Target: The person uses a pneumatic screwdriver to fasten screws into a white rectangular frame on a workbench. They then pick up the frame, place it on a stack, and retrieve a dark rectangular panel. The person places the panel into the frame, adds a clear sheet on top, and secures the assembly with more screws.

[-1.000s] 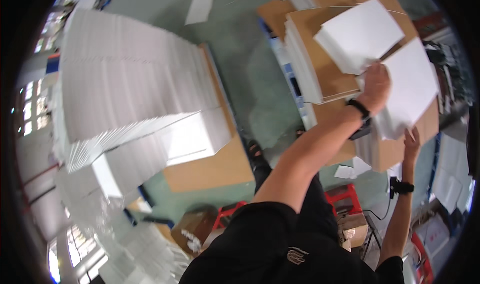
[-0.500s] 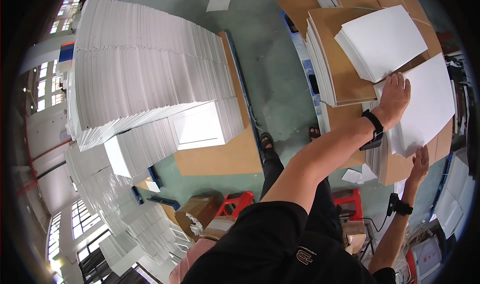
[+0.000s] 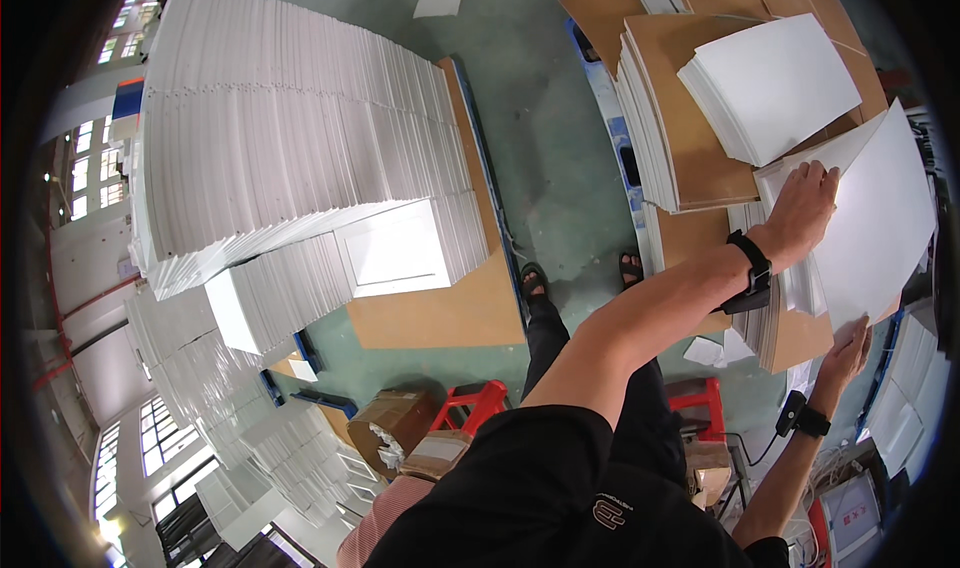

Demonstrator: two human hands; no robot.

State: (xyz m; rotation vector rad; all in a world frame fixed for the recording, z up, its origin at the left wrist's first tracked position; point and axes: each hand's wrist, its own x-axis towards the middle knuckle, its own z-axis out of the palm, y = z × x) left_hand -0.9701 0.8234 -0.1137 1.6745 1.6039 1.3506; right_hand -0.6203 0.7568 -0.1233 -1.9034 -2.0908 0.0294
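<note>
A white sheet [image 3: 878, 208], stiff as thin board, is tilted up off the stack of white sheets [image 3: 800, 290] at the right. My left hand [image 3: 800, 211] reaches across to its left edge, fingers closed over that edge. At the sheet's lower corner, my right hand [image 3: 850, 352] pinches the border, with part of its fingers hidden. Just beyond my left hand, a smaller pile of white sheets [image 3: 775, 88] lies on brown cardboard [image 3: 690, 133].
Tall stacks of white panels [image 3: 300, 148] stand to the left on a brown board [image 3: 430, 308]. A blue pallet [image 3: 610, 108] edges the right-hand stacks. Near my legs are red stools [image 3: 475, 405] and a cardboard box [image 3: 400, 423]. Paper scraps [image 3: 705, 350] lie on the floor.
The top white sheet has lifted off its stack and shifted right, tilting. Both my hands have moved slightly right with it, the right one closing on its corner.
</note>
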